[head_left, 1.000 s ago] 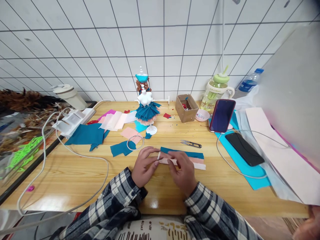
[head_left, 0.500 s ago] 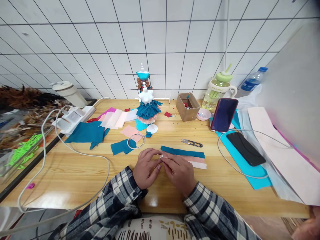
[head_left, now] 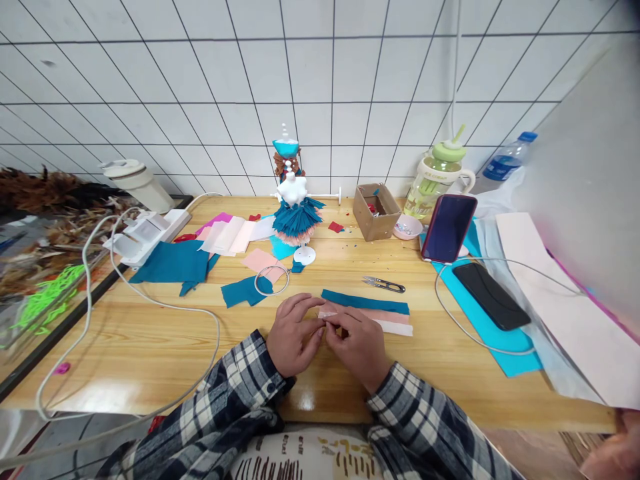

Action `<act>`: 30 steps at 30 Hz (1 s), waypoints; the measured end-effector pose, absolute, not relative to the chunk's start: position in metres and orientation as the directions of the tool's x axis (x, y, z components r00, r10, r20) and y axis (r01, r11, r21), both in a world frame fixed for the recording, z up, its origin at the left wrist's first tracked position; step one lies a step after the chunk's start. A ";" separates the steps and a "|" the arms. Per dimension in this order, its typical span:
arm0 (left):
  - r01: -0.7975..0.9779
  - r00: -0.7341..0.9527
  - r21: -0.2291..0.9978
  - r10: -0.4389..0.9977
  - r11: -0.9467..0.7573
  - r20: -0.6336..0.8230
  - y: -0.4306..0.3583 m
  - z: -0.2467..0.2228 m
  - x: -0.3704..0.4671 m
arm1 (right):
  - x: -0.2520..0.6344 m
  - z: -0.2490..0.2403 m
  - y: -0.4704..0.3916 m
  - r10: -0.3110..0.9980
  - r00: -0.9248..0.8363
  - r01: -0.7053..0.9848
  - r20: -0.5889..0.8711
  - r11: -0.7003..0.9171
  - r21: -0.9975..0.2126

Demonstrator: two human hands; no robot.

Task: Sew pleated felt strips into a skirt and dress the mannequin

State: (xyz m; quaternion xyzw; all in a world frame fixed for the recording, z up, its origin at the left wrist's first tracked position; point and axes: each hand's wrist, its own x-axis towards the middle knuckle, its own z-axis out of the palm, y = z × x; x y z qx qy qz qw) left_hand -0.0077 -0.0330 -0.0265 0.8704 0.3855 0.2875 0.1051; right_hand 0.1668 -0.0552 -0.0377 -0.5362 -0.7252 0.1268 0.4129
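Note:
My left hand (head_left: pixel 296 337) and my right hand (head_left: pixel 357 347) meet at the left end of some layered strips, fingertips pinched together on the pale edge. The white strip (head_left: pixel 397 328) lies nearest me and passes beneath my right hand. Behind it runs a pink strip (head_left: pixel 387 315), and farthest back a teal strip (head_left: pixel 365 301) lies flat on the table. My fingers partly cover the pinched end. Thread snips (head_left: pixel 384 285) rest just behind the strips. A metal ring (head_left: pixel 271 293) lies over teal and pink scraps beyond my left hand.
A small dress form (head_left: pixel 295 207) in a teal and pink ruffled skirt stands at the back. A cardboard box (head_left: pixel 376 217), pink dish (head_left: pixel 407 227), green-lidded jug (head_left: pixel 440 175) and propped phone (head_left: pixel 449 229) stand to the right. A white cable (head_left: pixel 217 333) crosses the left side.
My right hand's fingers have bent and shifted slightly at the strip end. A little more of the pale strip shows between my hands. The things on the table have stayed put.

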 end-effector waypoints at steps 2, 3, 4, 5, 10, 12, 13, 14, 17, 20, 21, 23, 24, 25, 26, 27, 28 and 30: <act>0.613 0.529 0.404 0.733 -0.679 0.428 -0.033 -0.028 -0.008 | 0.166 -0.039 -0.054 0.920 -0.044 0.619 0.390 0.332 -0.712; 0.613 0.526 0.406 0.734 -0.677 0.430 -0.033 -0.028 -0.008 | 0.166 -0.039 -0.054 0.931 -0.035 0.598 0.363 0.310 -0.739; 0.614 0.520 0.410 0.737 -0.674 0.432 -0.033 -0.029 -0.008 | 0.166 -0.039 -0.053 0.939 -0.032 0.581 0.342 0.296 -0.758; 0.614 0.515 0.417 0.740 -0.671 0.433 -0.032 -0.029 -0.008 | 0.166 -0.039 -0.053 0.945 -0.030 0.566 0.326 0.285 -0.774; 0.586 0.497 0.448 0.737 -0.675 0.459 -0.030 -0.028 -0.008 | 0.166 -0.040 -0.049 0.974 -0.011 0.421 0.226 0.209 -0.883; 0.565 0.497 0.449 0.720 -0.692 0.484 -0.028 -0.028 -0.008 | 0.167 -0.040 -0.047 0.982 0.003 0.349 0.191 0.177 -0.920; 0.553 0.499 0.446 0.709 -0.704 0.498 -0.027 -0.028 -0.008 | 0.167 -0.041 -0.047 0.985 0.016 0.318 0.175 0.161 -0.934; 0.539 0.505 0.442 0.695 -0.717 0.512 -0.027 -0.028 -0.008 | 0.166 -0.041 -0.046 0.987 0.034 0.291 0.156 0.140 -0.947; 0.505 0.524 0.431 0.662 -0.748 0.536 -0.026 -0.027 -0.009 | 0.165 -0.043 -0.045 0.996 0.082 0.172 0.041 0.027 -0.985; 0.485 0.537 0.439 0.654 -0.756 0.533 -0.027 -0.025 -0.012 | 0.170 -0.035 -0.044 0.993 0.063 -0.028 -0.103 -0.101 -0.994; 0.476 0.541 0.447 0.653 -0.757 0.530 -0.028 -0.025 -0.013 | 0.174 -0.029 -0.042 0.991 0.043 -0.074 -0.130 -0.127 -0.989; 0.454 0.541 0.473 0.655 -0.755 0.527 -0.028 -0.025 -0.015 | 0.187 -0.011 -0.035 0.989 0.005 -0.089 -0.148 -0.147 -0.985; 0.439 0.542 0.482 0.652 -0.758 0.530 -0.028 -0.026 -0.016 | 0.196 0.000 -0.029 0.991 0.026 -0.075 -0.134 -0.132 -0.988; 0.429 0.542 0.484 0.646 -0.763 0.537 -0.028 -0.027 -0.017 | 0.206 0.012 -0.020 0.992 0.056 -0.059 -0.114 -0.111 -0.992; 0.420 0.546 0.478 0.636 -0.771 0.546 -0.027 -0.028 -0.018 | 0.217 0.024 -0.010 0.992 0.092 -0.037 -0.085 -0.082 -0.996; 0.418 0.549 0.468 0.627 -0.779 0.552 -0.026 -0.030 -0.018 | 0.229 0.036 0.002 0.988 0.146 -0.008 -0.046 -0.046 -0.999; 0.419 0.552 0.460 0.622 -0.782 0.555 -0.024 -0.031 -0.018 | 0.240 0.047 0.016 0.981 0.194 0.030 -0.007 -0.014 -0.999; 0.429 0.548 0.458 0.628 -0.778 0.553 -0.022 -0.032 -0.019 | 0.260 0.063 0.049 0.956 0.276 0.138 0.096 0.060 -0.989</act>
